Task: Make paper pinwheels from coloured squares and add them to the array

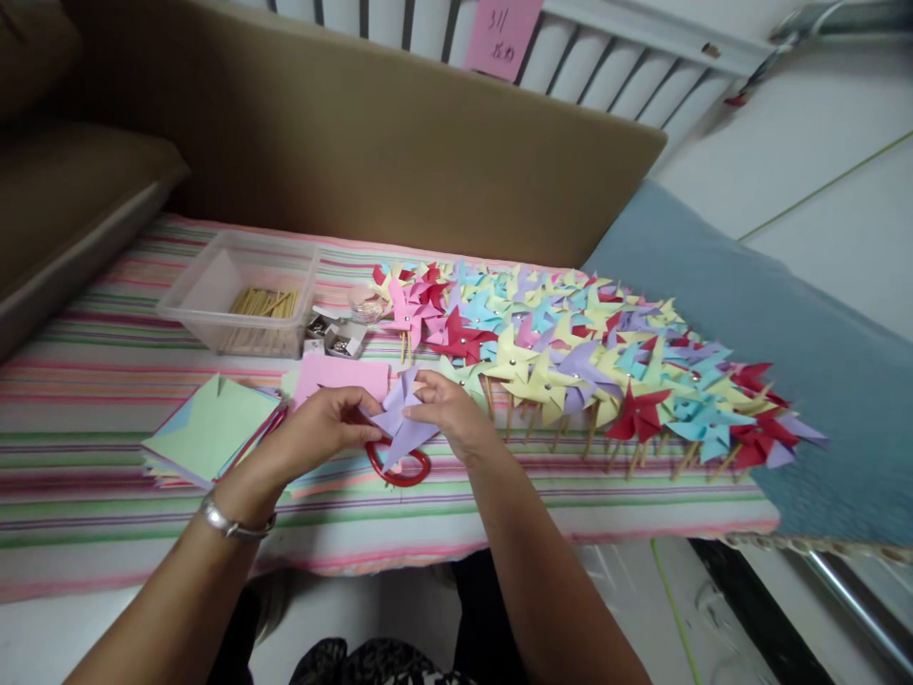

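Between my two hands is a purple paper pinwheel, its blades folded toward the middle. My left hand pinches its left side with thumb and fingers. On the right side, my right hand grips it, the thumb lying near its centre. Just below the pinwheel lie red-handled scissors, their blades hidden. A pink paper stack sits behind my left hand. To the left is a pile of coloured paper squares, light green on top. Whether a pin is in the pinwheel, I cannot tell.
Many finished pinwheels on sticks cover the right of the striped cloth. A clear plastic box holds wooden sticks. Small boxes of metal fasteners and a round clear container stand beside it. A cardboard panel rises behind.
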### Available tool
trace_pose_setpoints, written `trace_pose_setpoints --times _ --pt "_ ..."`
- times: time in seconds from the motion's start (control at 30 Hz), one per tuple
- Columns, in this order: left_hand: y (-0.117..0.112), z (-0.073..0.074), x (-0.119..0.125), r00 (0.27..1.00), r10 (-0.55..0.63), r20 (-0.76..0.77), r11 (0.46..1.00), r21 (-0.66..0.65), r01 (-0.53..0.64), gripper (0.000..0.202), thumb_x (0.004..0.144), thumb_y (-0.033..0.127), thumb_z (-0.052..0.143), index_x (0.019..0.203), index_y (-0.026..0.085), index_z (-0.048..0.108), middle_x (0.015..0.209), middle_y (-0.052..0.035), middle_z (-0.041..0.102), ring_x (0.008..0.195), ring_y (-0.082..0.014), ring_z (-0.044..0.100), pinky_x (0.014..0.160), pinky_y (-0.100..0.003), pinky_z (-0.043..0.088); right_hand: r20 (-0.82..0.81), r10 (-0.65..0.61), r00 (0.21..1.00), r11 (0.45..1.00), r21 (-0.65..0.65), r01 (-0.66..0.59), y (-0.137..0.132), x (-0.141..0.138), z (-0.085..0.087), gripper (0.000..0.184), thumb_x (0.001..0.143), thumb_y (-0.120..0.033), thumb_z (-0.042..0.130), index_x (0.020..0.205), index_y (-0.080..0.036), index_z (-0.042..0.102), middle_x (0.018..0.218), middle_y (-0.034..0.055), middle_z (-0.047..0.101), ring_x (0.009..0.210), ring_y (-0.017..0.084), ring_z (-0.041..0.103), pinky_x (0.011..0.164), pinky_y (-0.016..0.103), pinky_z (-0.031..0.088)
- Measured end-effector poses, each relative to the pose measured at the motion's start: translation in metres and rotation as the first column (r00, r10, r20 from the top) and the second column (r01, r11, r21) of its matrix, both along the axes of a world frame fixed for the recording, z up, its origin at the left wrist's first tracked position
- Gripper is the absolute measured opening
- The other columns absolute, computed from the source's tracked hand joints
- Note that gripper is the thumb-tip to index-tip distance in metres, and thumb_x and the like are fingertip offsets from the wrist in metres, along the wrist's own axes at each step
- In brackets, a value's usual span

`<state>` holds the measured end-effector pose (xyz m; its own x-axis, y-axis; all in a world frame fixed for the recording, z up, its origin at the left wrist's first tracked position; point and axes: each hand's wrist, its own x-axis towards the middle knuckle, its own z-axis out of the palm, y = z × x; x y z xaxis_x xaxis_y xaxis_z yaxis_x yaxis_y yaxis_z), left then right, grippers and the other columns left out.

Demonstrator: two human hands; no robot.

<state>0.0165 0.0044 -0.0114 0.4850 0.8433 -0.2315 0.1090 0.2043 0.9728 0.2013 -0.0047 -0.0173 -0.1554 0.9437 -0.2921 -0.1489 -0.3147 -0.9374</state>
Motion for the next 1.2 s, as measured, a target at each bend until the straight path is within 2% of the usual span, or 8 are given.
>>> trace_pose_setpoints --times 0.2,0.43,0.6,0.8,0.93,1.03,1.13,1.2 --pt "0.002 0.000 0.004 0.999 0.008 -0.047 0.999 0.035 -0.006 0.009 0.059 0.022 0.074 0.063 0.015 0.069 0.062 -0.0044 0.069 0.059 -0.0158 0.060 0.062 -0.027 0.047 -0.008 0.018 1.000 1.000 -0.010 -0.018 -0.001 -0.001 -0.001 0.045 0.055 -0.015 0.069 0.098 -0.022 0.058 0.070 -0.0025 0.064 0.059 0.015 0.061 0.054 0.025 0.046" --pt "0.001 0.004 0.007 0.997 0.028 -0.070 0.998 0.058 -0.024 0.012 0.063 0.024 0.070 0.055 0.016 0.067 0.057 -0.0047 0.067 0.057 -0.0157 0.058 0.061 -0.028 0.046 0.003 0.021 1.000 1.000 -0.005 -0.021 0.000 -0.002 -0.002 0.041 0.054 -0.015 0.069 0.094 -0.021 0.058 0.071 -0.0016 0.064 0.059 0.014 0.059 0.053 0.024 0.044" --pt "0.001 -0.003 0.008 0.998 0.058 -0.034 0.996 0.063 -0.056 0.009 0.059 0.023 0.074 0.061 0.016 0.068 0.061 -0.0032 0.067 0.058 -0.0152 0.058 0.061 -0.027 0.046 -0.013 0.001 1.000 1.000 0.010 -0.001 0.000 -0.003 -0.001 0.040 0.055 -0.013 0.068 0.093 -0.021 0.058 0.069 -0.0020 0.063 0.059 0.014 0.059 0.053 0.023 0.044" --pt "0.001 -0.008 0.008 0.994 0.054 -0.095 0.995 0.089 -0.045 0.012 0.064 0.025 0.070 0.056 0.017 0.065 0.056 -0.0011 0.065 0.055 -0.0147 0.057 0.059 -0.027 0.047 -0.019 0.027 0.999 1.000 0.004 -0.027 0.000 -0.005 -0.004 0.043 0.055 -0.014 0.068 0.095 -0.020 0.056 0.069 -0.0022 0.063 0.056 0.013 0.059 0.052 0.022 0.044" --pt "0.001 -0.009 0.008 0.996 0.058 -0.075 0.995 0.091 -0.051 0.014 0.066 0.025 0.069 0.056 0.017 0.063 0.055 -0.0006 0.063 0.054 -0.0146 0.057 0.058 -0.028 0.047 -0.004 0.013 1.000 1.000 0.022 -0.013 0.000 -0.007 -0.004 0.040 0.055 -0.014 0.067 0.093 -0.020 0.056 0.066 -0.0032 0.062 0.055 0.013 0.058 0.050 0.022 0.043" --pt "0.002 -0.009 0.008 0.993 0.115 0.026 0.991 0.072 -0.116 0.015 0.062 0.023 0.074 0.071 0.017 0.065 0.066 -0.0012 0.067 0.059 -0.0160 0.061 0.061 -0.029 0.048 0.001 -0.048 0.999 0.998 0.032 0.048 0.001 -0.007 -0.003 0.037 0.054 -0.015 0.066 0.089 -0.021 0.056 0.067 -0.0036 0.063 0.054 0.013 0.058 0.050 0.022 0.043" --pt "0.002 -0.008 0.009 0.937 0.309 0.162 0.948 0.023 -0.317 0.053 0.055 0.021 0.081 0.103 0.020 0.061 0.094 -0.0032 0.069 0.073 -0.0177 0.065 0.069 -0.031 0.050 0.003 -0.144 0.990 0.988 0.049 0.144 0.004 -0.007 -0.005 0.036 0.052 -0.016 0.067 0.086 -0.020 0.056 0.069 -0.0033 0.063 0.056 0.013 0.058 0.052 0.023 0.045" --pt "0.001 -0.009 0.013 0.885 0.402 0.234 0.916 -0.083 -0.394 0.062 0.056 0.024 0.082 0.113 0.021 0.057 0.100 -0.0048 0.068 0.080 -0.0185 0.066 0.073 -0.032 0.050 -0.003 -0.214 0.977 0.975 0.067 0.213 0.006 -0.008 -0.006 0.035 0.052 -0.018 0.067 0.085 -0.020 0.056 0.069 -0.0033 0.063 0.058 0.013 0.059 0.055 0.023 0.045"
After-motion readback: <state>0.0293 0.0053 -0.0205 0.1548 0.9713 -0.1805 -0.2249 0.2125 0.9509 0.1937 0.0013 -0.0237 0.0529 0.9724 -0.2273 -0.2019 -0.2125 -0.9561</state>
